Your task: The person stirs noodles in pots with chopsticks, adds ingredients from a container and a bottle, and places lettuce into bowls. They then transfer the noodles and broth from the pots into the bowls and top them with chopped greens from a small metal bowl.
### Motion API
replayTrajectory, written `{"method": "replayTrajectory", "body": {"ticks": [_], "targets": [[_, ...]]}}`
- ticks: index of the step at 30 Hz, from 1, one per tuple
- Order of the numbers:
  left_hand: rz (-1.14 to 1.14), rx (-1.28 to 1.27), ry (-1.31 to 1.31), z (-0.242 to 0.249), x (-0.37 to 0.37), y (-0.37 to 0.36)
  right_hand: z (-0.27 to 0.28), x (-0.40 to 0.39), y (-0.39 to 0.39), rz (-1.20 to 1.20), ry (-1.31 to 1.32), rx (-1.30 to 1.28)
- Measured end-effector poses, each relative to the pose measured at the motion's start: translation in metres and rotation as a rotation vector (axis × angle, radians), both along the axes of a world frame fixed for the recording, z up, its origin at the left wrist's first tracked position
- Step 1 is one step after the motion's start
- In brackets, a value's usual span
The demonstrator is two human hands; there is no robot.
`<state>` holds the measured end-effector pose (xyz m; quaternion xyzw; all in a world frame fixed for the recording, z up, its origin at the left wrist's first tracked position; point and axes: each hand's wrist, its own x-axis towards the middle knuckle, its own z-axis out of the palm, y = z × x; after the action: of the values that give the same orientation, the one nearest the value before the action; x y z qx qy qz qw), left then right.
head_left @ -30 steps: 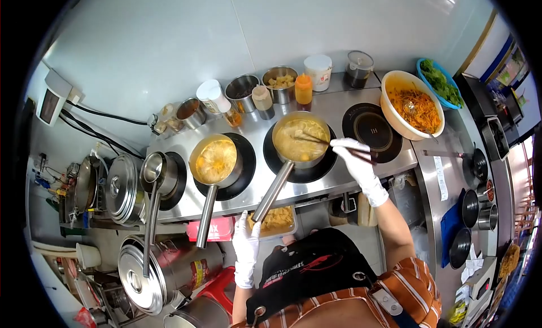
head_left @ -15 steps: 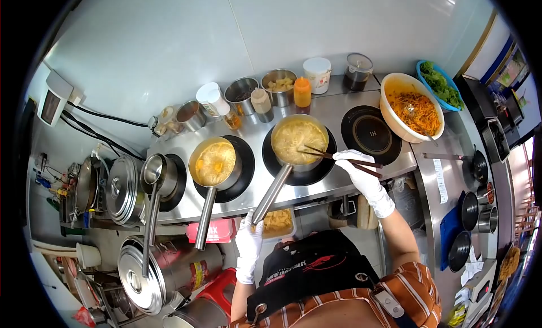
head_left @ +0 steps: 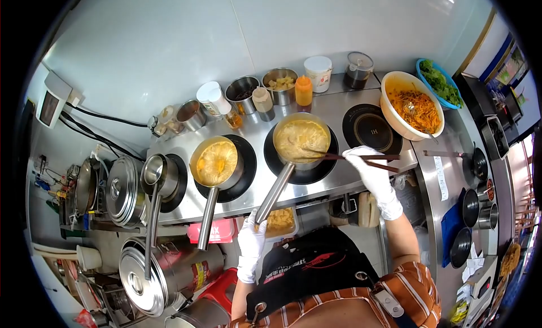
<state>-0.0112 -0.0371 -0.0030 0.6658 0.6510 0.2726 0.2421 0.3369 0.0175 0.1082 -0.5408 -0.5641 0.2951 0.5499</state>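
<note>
My left hand (head_left: 252, 235), in a white glove, grips the end of the long metal handle of a saucepan (head_left: 276, 191). The pan stands on a black round hob and holds noodles in yellowish broth (head_left: 302, 137). My gloved right hand (head_left: 366, 168) is closed round a pair of dark chopsticks (head_left: 334, 157), whose tips dip into the broth at the pan's near right side. To the left, a second saucepan (head_left: 209, 206) with bubbling yellow-orange contents sits on another hob, and nobody holds it.
Along the wall stand steel pots (head_left: 241, 94), an orange squeeze bottle (head_left: 304, 90) and a white tub (head_left: 318, 75). A bowl of shredded orange food (head_left: 389, 116) and a blue basket of greens (head_left: 443, 86) are at right. Smaller lidded pots and ladles (head_left: 154, 171) lie left.
My right hand has shifted slightly to the right, and the chopsticks now lie flatter, their tips still in the broth. My left hand keeps its hold on the saucepan handle.
</note>
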Motion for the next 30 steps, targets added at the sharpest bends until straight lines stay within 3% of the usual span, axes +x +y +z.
{"method": "replayTrajectory", "body": {"ticks": [4, 9, 21, 25, 30], "targets": [[-0.039, 0.114, 0.038, -0.004, -0.002, 0.0, -0.021, 0.005, 0.009, -0.052, -0.071, 0.035], [-0.002, 0.015, -0.007, 0.001, 0.0, 0.0, 0.01, 0.006, -0.005, -0.166, -0.088, -0.004], [0.003, 0.036, -0.016, 0.006, 0.003, 0.0, -0.002, 0.025, -0.037, -0.457, 0.198, 0.107], [-0.003, 0.08, -0.019, -0.001, 0.002, 0.0, -0.007, 0.033, -0.043, -0.554, 0.138, 0.146], [0.025, -0.023, 0.006, 0.01, 0.006, -0.001, -0.017, 0.036, -0.049, -0.588, 0.242, 0.107]]}}
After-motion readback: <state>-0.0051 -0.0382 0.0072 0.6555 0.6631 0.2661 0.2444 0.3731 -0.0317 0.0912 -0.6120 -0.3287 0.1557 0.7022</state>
